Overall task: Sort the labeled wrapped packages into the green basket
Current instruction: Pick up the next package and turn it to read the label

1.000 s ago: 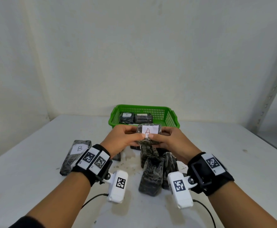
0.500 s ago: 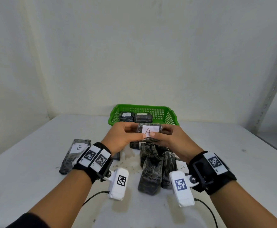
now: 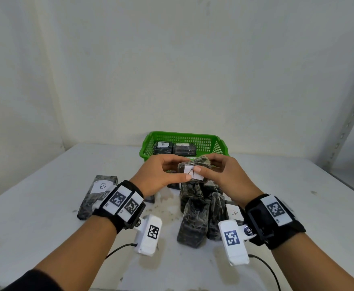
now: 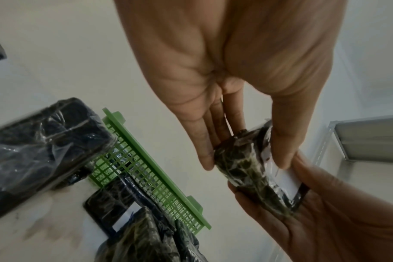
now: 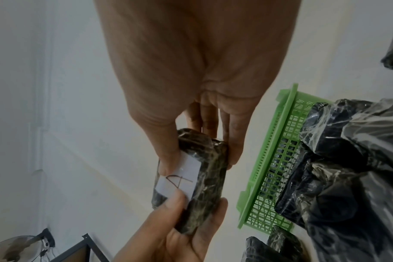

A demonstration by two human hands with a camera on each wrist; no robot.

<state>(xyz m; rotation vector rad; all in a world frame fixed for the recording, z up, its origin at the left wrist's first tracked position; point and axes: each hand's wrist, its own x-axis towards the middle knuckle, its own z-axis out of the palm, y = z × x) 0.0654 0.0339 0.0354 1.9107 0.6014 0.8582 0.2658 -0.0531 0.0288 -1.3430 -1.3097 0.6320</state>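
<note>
A dark wrapped package with a white "A" label hangs above the table, just in front of the green basket. My left hand pinches its left end, thumb on the label and fingers behind. My right hand pinches the right end the same way. Two wrapped packages lie inside the basket, one labelled "B". A pile of wrapped packages lies on the table under my hands. Another package labelled "B" lies to the left.
The white table runs to a wall behind the basket. A metal shelf upright stands at the right. Cables trail from the wrist cameras near the table's front edge.
Both hands have tilted the "A" package slightly, its right end now farther back; it stays in front of the basket.
</note>
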